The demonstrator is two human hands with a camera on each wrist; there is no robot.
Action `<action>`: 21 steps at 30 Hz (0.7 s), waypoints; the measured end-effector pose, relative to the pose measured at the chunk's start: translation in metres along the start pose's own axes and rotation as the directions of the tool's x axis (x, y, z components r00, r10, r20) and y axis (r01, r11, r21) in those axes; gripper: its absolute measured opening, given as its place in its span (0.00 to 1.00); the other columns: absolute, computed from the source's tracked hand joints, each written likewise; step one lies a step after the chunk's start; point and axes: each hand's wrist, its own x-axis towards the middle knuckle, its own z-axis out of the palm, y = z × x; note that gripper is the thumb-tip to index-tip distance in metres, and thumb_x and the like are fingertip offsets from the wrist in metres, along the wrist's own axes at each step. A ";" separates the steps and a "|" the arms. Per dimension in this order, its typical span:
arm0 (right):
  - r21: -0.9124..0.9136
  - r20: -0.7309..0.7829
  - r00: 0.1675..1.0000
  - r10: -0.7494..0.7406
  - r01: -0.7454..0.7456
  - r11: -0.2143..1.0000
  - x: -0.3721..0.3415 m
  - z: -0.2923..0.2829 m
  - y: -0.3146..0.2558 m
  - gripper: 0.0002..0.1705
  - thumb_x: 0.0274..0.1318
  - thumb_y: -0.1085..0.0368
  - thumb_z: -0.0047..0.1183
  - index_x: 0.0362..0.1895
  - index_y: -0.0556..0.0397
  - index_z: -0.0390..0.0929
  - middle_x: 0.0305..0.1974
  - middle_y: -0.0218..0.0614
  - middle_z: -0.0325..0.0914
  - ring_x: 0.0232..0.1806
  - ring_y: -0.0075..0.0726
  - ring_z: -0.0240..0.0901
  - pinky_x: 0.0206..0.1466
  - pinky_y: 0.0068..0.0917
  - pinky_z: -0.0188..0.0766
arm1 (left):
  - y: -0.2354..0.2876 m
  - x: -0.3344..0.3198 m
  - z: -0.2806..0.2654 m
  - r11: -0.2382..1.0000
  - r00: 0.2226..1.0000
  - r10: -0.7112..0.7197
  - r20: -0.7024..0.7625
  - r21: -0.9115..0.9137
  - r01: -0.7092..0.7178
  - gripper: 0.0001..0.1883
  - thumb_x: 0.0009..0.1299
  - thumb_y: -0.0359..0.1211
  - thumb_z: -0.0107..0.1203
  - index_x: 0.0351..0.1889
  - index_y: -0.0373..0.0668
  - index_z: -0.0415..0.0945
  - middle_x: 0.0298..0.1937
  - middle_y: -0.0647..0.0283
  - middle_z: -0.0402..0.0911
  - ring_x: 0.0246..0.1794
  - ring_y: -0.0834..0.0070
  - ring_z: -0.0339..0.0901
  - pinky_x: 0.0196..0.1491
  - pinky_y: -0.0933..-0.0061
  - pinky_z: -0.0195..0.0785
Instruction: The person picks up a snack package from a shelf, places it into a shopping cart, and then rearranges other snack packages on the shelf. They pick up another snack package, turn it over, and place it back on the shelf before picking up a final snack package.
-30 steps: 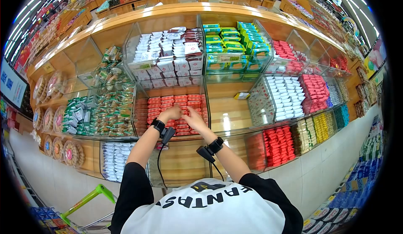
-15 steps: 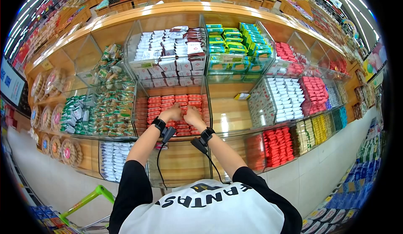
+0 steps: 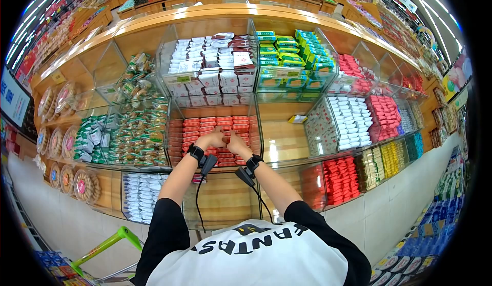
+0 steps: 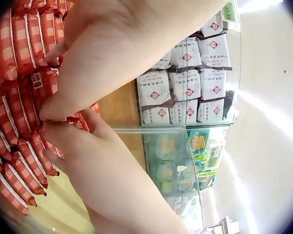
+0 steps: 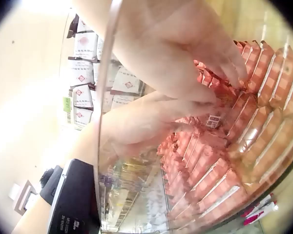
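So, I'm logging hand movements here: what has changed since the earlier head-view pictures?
The wrist of the right hand has swung left and forward, toward the left hand. I cannot tell whether anything was newly gripped or let go. The left hand stays at the red packets; the green packets look unchanged.

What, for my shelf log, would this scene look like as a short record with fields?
Setting: wooden shop display
Bin in use: clear-walled bin with rows of red packets
Left hand: at the red packets; grip unclear
Right hand: beside the left, at the same packets; grip unclear
Behind bin: white packets
Behind, to the right: green packets
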 end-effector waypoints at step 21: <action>-0.063 0.001 1.000 0.009 -0.009 0.998 -0.005 0.007 0.004 0.38 0.44 0.69 0.43 0.61 0.59 0.42 0.48 0.59 0.63 0.47 0.56 0.63 0.43 0.39 0.65 | -0.014 0.014 0.013 0.997 0.998 0.045 -0.032 0.057 -0.043 0.12 0.51 0.38 0.51 0.31 0.45 0.78 0.54 0.48 0.62 0.57 0.50 0.46 0.55 0.55 0.45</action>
